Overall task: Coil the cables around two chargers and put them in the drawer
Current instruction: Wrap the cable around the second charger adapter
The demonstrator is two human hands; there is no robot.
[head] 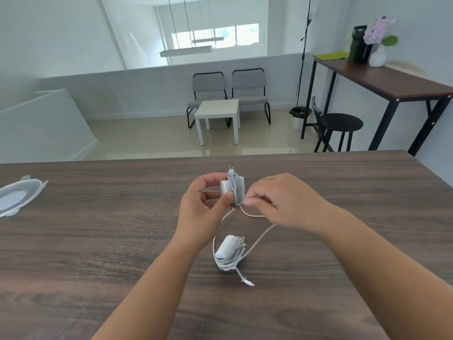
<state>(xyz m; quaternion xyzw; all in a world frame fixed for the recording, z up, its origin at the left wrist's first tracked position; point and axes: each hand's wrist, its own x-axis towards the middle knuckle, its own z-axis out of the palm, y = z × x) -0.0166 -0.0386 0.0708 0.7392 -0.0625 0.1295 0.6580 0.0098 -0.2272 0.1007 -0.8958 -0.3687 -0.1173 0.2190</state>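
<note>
charger gripped in left hand, right hand pinching its cable

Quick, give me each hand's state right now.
Left hand: grips the charger above the table.
Right hand: pinches that charger's loose cable beside the brick.

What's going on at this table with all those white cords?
A person is winding a cable around a white charger. The left hand holds the charger above the wooden table, while the right hand pinches the loose cable beside it; a good length still trails on the table. A second charger lies nearer the person, already wrapped in its cable. No drawer is in view.
</note>
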